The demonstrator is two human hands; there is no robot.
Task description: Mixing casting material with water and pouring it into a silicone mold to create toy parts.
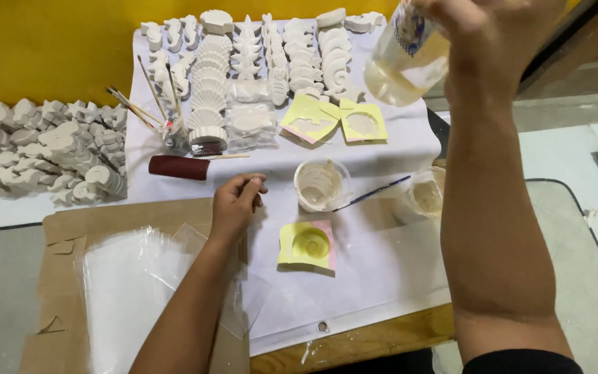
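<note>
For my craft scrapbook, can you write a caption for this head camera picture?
Right hand lifts a clear bottle over a plaster cup; left hand rests beside a yellow shell mould.

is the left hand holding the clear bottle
No, the right hand holds the clear bottle raised up, while the left hand rests loosely curled on the white sheet.

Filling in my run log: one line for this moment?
right hand: holds bottle raised | left hand: rests on sheet | yellow mould: filled
</note>
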